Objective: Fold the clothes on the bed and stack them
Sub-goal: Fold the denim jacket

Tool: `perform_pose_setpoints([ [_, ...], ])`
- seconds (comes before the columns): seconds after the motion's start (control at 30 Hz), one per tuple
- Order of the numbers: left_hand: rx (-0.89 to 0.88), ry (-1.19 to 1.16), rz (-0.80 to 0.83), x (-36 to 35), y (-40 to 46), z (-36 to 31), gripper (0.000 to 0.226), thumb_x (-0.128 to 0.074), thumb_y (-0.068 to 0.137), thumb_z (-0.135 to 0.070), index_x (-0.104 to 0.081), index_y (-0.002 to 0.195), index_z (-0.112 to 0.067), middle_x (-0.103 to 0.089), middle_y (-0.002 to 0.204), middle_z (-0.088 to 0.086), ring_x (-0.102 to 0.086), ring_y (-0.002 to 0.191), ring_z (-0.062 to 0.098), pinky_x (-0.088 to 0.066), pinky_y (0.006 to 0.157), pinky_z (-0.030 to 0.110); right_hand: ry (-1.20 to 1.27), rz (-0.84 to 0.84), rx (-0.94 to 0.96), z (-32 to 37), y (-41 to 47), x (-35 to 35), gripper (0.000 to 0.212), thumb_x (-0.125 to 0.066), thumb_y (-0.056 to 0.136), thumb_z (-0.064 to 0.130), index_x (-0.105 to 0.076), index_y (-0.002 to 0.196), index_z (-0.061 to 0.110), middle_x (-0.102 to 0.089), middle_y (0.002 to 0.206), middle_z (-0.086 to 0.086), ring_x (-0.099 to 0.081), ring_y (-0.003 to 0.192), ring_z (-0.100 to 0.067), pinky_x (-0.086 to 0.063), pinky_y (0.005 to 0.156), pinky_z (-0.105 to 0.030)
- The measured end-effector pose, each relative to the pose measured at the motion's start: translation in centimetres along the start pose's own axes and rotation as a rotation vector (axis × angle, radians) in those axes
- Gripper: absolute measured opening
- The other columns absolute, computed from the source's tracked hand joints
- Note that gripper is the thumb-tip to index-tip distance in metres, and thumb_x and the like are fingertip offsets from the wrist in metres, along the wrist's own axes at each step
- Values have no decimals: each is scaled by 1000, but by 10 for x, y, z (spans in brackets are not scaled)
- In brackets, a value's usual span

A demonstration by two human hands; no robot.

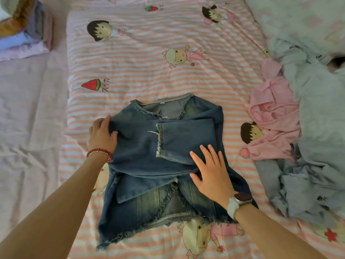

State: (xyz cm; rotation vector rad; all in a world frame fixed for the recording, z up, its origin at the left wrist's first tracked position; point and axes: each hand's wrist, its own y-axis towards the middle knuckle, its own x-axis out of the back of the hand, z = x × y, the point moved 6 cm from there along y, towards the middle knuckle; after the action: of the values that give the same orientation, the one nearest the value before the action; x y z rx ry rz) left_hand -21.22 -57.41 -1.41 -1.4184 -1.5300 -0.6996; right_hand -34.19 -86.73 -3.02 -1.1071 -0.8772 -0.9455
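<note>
I see the denim jacket (164, 157) at centre frame on the striped quilt (149, 58), both sleeves crossed over its front. Left hand (102, 135) pinches its left shoulder edge; right hand (211, 171) lies flat, fingers spread, on the folded sleeve. Folded stack (28, 32) upper left, cut off by the frame. Unfolded pile (306, 128) at right edge, items hard to separate.

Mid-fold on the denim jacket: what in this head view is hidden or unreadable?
- Left hand fingertips: tucked under the denim jacket shoulder fold.
- Folded stack: cut off by the top-left edge; count unclear.
- Unfolded pile: pink garment and grey-blue clothes overlap; types and number unclear, right edge crops them.
- Right hand covers the sleeve beneath.
</note>
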Motion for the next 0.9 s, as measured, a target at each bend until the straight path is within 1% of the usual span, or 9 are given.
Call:
perform_pose_setpoints([
  [0.2,-81,-144,4,22,11,2,18,-59,83,-3,-66,100,-1,-59,111,19,-50,108,36,-38,90,37,167,-256,-48,8,6,20,46,-54,86,31,-54,129,14,-47,138,-12,-35,134,-33,-23,110,-53],
  [0.3,-93,-185,77,29,13,-3,20,-53,83,-15,-65,95,-4,-60,95,21,-51,98,37,-37,87,37,58,-136,-95,3,12,12,51,-50,92,20,-38,141,17,-32,148,-12,-20,141,-29,-13,115,-44],
  [0.4,-182,80,104,32,25,-9,43,-37,71,-33,-68,88,-8,-53,77,10,-47,94,33,-30,88,38,-6,-82,-84,-1,14,6,59,-41,94,10,-18,148,21,-13,154,-9,-4,144,-26,-2,116,-37],
  [0.53,-122,414,62,21,34,1,34,-52,84,-30,-62,113,-16,-51,116,16,-37,115,35,-21,101,44,-50,-10,27,-2,11,3,71,-38,91,-5,-7,149,21,2,157,-7,7,144,-22,3,115,-29],
  [0.6,-77,340,-3,17,22,0,43,-58,80,-19,-54,123,-15,-44,125,18,-34,119,36,-19,104,48,-11,-14,54,-3,8,9,76,-41,84,-14,-14,148,18,-4,157,-7,3,145,-21,-18,114,-28],
  [0.67,-171,192,-89,12,-4,-18,42,-57,80,-16,-54,122,-9,-48,119,20,-41,113,39,-29,97,49,23,-64,96,-5,5,22,85,-50,66,-28,-36,141,10,-26,150,-17,-16,141,-31,-50,87,-33],
  [0.73,-217,-44,-4,-8,-38,-36,33,-53,85,-17,-56,117,-8,-58,101,14,-54,96,35,-41,84,43,12,-91,131,-12,0,28,91,-55,49,-35,-50,132,4,-40,140,-24,-30,132,-39,-56,62,-33],
  [0.83,70,-403,305,-55,-83,-50,22,-54,88,-34,-58,101,-17,-65,79,-4,-63,79,19,-50,82,36,-76,-81,219,-19,-8,29,91,-58,43,-34,-54,127,0,-46,134,-27,-41,126,-42,-58,68,-39],
  [0.9,221,-518,373,-78,-99,-59,33,-58,85,-42,-55,106,-17,-63,77,-11,-62,79,15,-49,81,32,-172,-64,278,-24,-11,22,88,-63,44,-30,-55,126,0,-49,132,-27,-46,121,-45,-52,85,-46],
])
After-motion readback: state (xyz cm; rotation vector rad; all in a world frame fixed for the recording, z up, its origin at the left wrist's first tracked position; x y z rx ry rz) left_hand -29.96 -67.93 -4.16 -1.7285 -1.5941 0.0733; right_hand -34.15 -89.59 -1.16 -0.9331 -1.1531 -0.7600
